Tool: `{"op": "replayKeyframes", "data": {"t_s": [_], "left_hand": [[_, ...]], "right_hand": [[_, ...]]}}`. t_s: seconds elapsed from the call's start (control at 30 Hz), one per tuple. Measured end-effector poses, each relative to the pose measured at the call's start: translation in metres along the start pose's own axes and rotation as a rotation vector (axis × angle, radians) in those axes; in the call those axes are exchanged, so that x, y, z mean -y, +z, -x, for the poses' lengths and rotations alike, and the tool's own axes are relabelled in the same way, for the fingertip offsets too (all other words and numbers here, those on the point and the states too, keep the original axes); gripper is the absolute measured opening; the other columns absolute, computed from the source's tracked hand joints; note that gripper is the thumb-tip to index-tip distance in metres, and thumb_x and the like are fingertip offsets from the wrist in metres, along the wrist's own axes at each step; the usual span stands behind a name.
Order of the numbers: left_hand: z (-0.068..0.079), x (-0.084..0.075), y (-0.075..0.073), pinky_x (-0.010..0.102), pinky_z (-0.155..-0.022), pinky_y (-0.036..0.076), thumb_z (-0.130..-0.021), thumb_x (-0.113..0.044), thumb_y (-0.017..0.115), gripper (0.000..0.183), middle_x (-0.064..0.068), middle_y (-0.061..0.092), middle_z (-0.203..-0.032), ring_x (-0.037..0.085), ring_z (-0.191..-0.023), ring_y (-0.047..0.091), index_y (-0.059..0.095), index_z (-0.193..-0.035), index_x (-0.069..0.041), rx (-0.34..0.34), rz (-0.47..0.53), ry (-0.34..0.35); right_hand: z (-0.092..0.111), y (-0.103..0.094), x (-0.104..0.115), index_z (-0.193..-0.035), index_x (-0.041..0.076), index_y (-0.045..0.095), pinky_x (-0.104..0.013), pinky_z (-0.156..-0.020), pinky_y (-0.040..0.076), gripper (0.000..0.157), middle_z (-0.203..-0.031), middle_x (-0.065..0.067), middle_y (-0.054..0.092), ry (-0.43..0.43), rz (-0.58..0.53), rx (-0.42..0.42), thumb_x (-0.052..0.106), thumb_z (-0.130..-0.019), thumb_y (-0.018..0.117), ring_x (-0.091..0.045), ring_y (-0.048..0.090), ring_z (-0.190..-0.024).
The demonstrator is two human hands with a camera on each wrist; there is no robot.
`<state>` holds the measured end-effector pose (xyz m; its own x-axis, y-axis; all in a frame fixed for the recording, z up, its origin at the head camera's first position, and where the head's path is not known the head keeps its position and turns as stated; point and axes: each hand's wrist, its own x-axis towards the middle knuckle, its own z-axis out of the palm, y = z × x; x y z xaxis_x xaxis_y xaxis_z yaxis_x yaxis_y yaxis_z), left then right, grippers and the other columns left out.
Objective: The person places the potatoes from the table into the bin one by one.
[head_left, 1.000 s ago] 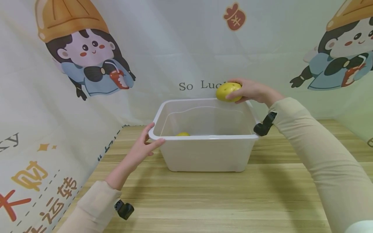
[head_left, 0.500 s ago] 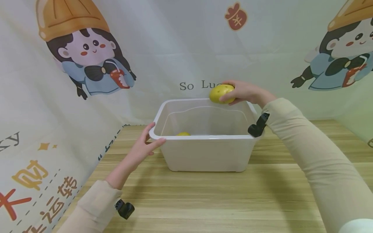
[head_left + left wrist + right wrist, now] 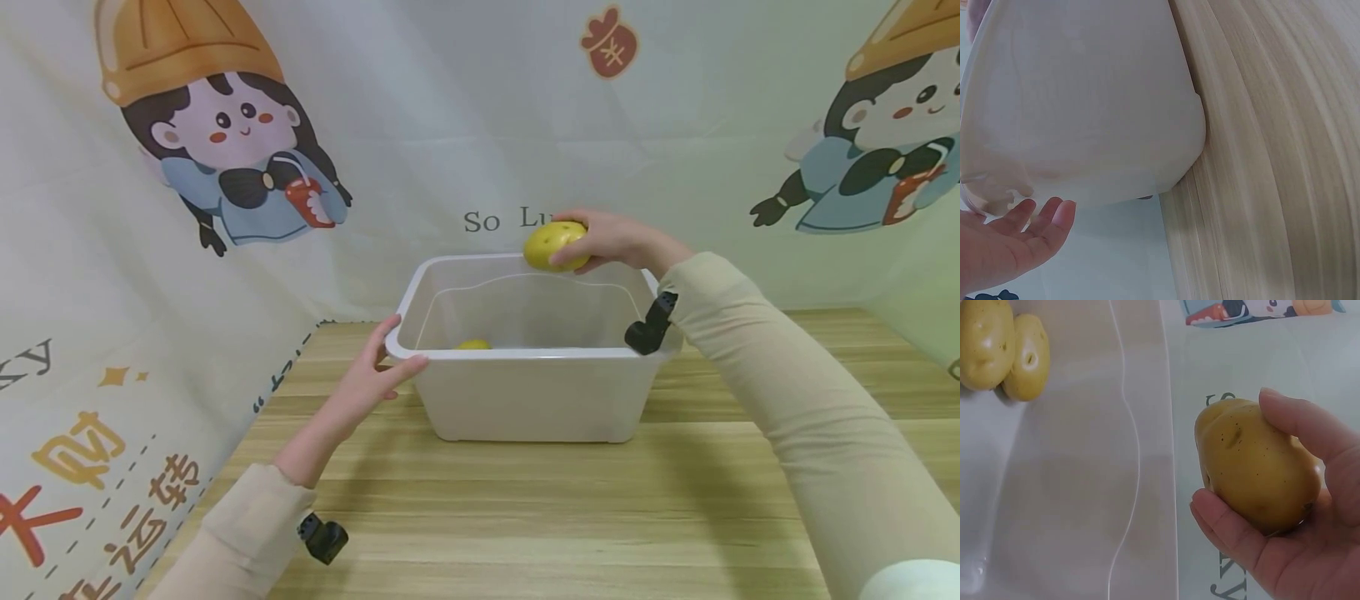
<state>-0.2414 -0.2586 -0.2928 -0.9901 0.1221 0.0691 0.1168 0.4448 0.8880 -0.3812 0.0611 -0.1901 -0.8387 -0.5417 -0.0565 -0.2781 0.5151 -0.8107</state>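
My right hand (image 3: 611,242) holds a yellow potato (image 3: 551,247) above the far rim of a pale plastic bin (image 3: 532,400). In the right wrist view, thumb and fingers wrap this potato (image 3: 1260,469), which has small dark specks and dents. Two potatoes (image 3: 1025,356) lie together inside the bin. Only the top of one potato (image 3: 474,344) shows over the front rim in the head view. My left hand (image 3: 367,379) grips the bin's near left corner, thumb along the front rim. In the left wrist view its bent fingers (image 3: 1038,231) are beneath the rim.
The bin stands on a wood-grain table (image 3: 525,517). Behind and to the left hangs a pale cloth (image 3: 420,125) printed with cartoon figures and lettering. A small black camera is strapped at each sleeve, the right one (image 3: 648,325) overlapping the bin's right rim.
My right hand has carried the potato left and slightly down along the far rim. The left hand and the bin stay in place.
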Motion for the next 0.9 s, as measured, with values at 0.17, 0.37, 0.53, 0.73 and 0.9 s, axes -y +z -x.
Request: {"op": "replayKeyframes", "data": {"t_s": [0.17,0.37,0.53,0.73,0.9], "left_hand": [[0.000,0.000,0.000,0.034,-0.077,0.041,-0.088,-0.036,0.058,0.079,0.015,0.032,-0.143,0.032,-0.120,0.043,0.007,-0.147,-0.024,0.003,0.002,0.003],[-0.002,-0.001,0.003,0.033,-0.076,0.041,-0.089,-0.036,0.058,0.079,0.015,0.032,-0.144,0.032,-0.119,0.043,0.006,-0.147,-0.023,0.012,0.004,0.000],[-0.004,-0.002,0.004,0.032,-0.075,0.041,-0.088,-0.037,0.059,0.080,0.015,0.034,-0.142,0.031,-0.117,0.044,0.006,-0.148,-0.024,0.021,0.003,0.002],[-0.004,0.002,-0.004,0.034,-0.079,0.041,-0.087,-0.039,0.059,0.082,0.016,0.029,-0.143,0.032,-0.114,0.045,0.005,-0.148,-0.023,0.026,-0.083,0.014],[-0.005,0.005,-0.018,0.050,-0.089,0.040,-0.087,-0.038,0.060,0.088,0.020,0.017,-0.148,0.040,-0.118,0.042,0.000,-0.148,-0.016,0.036,-0.213,0.078]], "right_hand": [[0.000,0.001,0.002,-0.145,0.009,0.020,-0.036,-0.087,0.046,0.076,-0.129,-0.017,0.035,0.000,-0.005,0.003,0.015,-0.083,0.063,-0.023,0.044,-0.102],[0.003,0.000,0.004,-0.147,0.009,0.014,-0.040,-0.096,0.040,0.076,-0.142,-0.022,0.029,0.008,-0.049,-0.001,0.012,-0.087,0.060,-0.035,0.047,-0.115],[0.010,-0.007,0.005,-0.146,0.010,0.015,-0.041,-0.095,0.041,0.073,-0.144,-0.021,0.028,0.003,-0.030,-0.010,0.012,-0.088,0.059,-0.036,0.045,-0.119],[0.027,-0.015,0.004,-0.146,0.010,0.017,-0.047,-0.098,0.035,0.069,-0.143,-0.020,0.030,-0.048,0.030,-0.029,0.018,-0.090,0.057,-0.033,0.040,-0.123],[0.045,-0.016,-0.001,-0.146,0.013,0.019,-0.050,-0.101,0.030,0.069,-0.144,-0.018,0.029,-0.072,0.122,-0.095,0.030,-0.090,0.056,-0.033,0.034,-0.128]]}}
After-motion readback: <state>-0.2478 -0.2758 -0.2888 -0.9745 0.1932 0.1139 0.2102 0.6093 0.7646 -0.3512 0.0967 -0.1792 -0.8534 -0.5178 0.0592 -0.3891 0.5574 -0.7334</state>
